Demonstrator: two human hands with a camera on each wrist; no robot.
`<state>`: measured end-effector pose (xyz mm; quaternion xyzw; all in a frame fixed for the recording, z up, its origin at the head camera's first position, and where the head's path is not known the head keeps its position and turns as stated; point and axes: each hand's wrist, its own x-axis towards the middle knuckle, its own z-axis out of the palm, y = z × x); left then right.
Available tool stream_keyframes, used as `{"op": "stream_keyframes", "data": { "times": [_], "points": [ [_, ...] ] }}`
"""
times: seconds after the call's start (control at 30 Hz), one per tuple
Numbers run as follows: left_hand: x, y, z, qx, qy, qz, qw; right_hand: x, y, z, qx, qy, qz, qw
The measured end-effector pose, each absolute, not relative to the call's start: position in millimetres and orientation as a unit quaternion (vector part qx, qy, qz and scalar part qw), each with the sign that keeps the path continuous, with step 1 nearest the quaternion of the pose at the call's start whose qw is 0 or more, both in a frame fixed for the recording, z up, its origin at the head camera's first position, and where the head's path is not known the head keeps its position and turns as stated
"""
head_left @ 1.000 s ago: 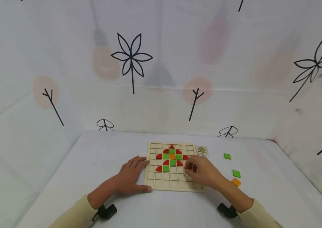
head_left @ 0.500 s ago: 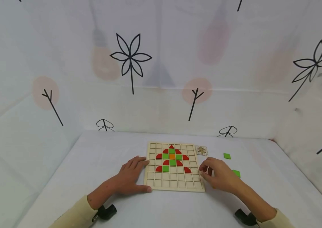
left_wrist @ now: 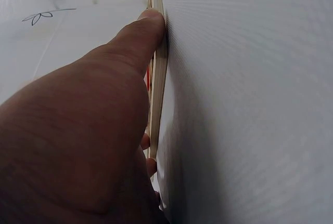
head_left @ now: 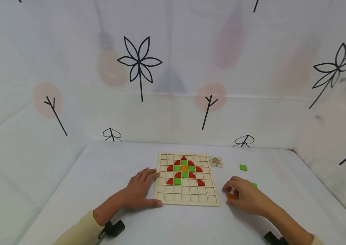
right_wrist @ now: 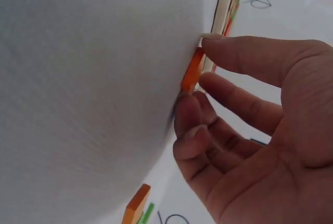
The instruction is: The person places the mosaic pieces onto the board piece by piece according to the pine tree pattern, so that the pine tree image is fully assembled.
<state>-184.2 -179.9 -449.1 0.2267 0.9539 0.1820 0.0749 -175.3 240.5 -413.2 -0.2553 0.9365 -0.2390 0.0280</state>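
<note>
My left hand rests flat at the left edge of a wooden grid board, its fingertips and thumb touching the frame. In the left wrist view the thumb lies along the board's side. Red, green and one orange tile fill some cells, including a red quarter-round tile at the lower right. Right of the board, my right hand pinches a square orange tile between thumb and fingers, low over the table. In the right wrist view this orange tile is partly covered by the fingertips.
A small pattern card lies at the board's upper right. One green tile lies farther right, and another green tile peeks out behind my right hand. A second orange tile shows in the right wrist view.
My right hand has drawn back from the board to the right and nearer, uncovering the lower-right red tile, and now holds an orange tile. The left hand has stayed put.
</note>
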Motion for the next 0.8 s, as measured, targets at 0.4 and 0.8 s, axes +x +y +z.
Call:
{"op": "stream_keyframes", "data": {
  "times": [0.4,0.8],
  "points": [
    [-183.7,-179.9,-448.0,0.226,0.954,0.184,0.078,-176.6,246.2,-415.5,-0.271,0.926,-0.254,0.072],
    [-183.6,-179.6,-446.9,0.226,0.953,0.184,0.078,-178.8,243.3,-415.8,-0.272,0.919,-0.267,0.099]
  ]
}}
